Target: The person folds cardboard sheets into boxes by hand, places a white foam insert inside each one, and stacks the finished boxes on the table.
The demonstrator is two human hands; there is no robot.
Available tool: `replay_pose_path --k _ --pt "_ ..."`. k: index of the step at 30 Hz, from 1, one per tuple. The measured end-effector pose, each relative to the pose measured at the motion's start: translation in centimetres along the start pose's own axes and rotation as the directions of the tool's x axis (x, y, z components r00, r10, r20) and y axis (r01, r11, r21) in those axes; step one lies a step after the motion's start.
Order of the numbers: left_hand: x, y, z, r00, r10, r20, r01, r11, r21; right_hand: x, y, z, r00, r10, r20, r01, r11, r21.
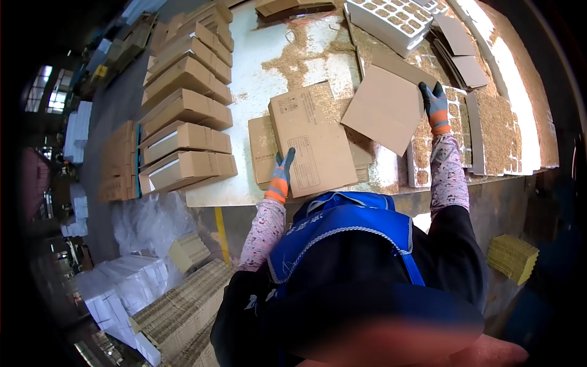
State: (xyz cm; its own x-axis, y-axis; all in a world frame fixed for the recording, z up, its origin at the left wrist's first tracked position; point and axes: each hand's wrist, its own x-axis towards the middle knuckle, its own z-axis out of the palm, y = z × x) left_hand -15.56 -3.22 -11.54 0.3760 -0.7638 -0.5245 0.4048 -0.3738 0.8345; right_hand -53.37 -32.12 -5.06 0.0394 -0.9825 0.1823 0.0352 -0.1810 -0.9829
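My left hand (pixel 282 174), in a grey and orange glove, rests at the left edge of a printed cardboard box (pixel 315 140) lying on the table; its thumb and fingers are apart. Another piece of printed cardboard (pixel 262 147) sticks out from under that box on the left. My right hand (pixel 435 107), gloved the same way, grips the right corner of a plain brown cardboard sheet (pixel 385 110). This sheet is tilted above the table, to the right of the printed box. Brown grains are scattered over the box's top right part.
Upright cardboard boxes (pixel 189 104) stand in a row on the left. White trays with grain-filled cells (pixel 391 21) lie at the top right and right. Folded cardboard (pixel 461 55) leans among them. Yellowish stacked blocks (pixel 512 258) are below the table at right.
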Motion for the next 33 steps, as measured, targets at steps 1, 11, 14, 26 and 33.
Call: replay_pose_path --k 1,11,14,26,33 --pt "0.1 0.0 0.0 1.0 0.008 0.029 -0.007 1.0 -0.03 -0.2 -0.3 0.0 0.997 0.066 -0.029 -0.064 0.996 0.069" --pt "-2.1 2.5 2.1 0.997 -0.068 -0.022 0.065 0.993 -0.1 -1.9 4.4 5.1 0.938 0.271 0.218 -0.28 0.96 0.013" --pt "-1.6 2.2 1.5 0.994 -0.111 -0.006 0.109 0.978 -0.177 -3.0 5.0 8.3 0.926 0.282 0.25 -0.304 0.951 0.052" --pt "-0.8 0.5 1.0 0.998 -0.006 -0.065 0.005 1.0 -0.018 -5.1 7.7 9.4 0.918 0.065 0.392 -0.018 0.992 -0.122" --pt "-0.8 0.8 0.9 0.998 -0.057 -0.04 0.055 0.997 -0.048 -3.1 5.7 19.7 0.876 0.241 0.417 -0.088 0.931 -0.353"
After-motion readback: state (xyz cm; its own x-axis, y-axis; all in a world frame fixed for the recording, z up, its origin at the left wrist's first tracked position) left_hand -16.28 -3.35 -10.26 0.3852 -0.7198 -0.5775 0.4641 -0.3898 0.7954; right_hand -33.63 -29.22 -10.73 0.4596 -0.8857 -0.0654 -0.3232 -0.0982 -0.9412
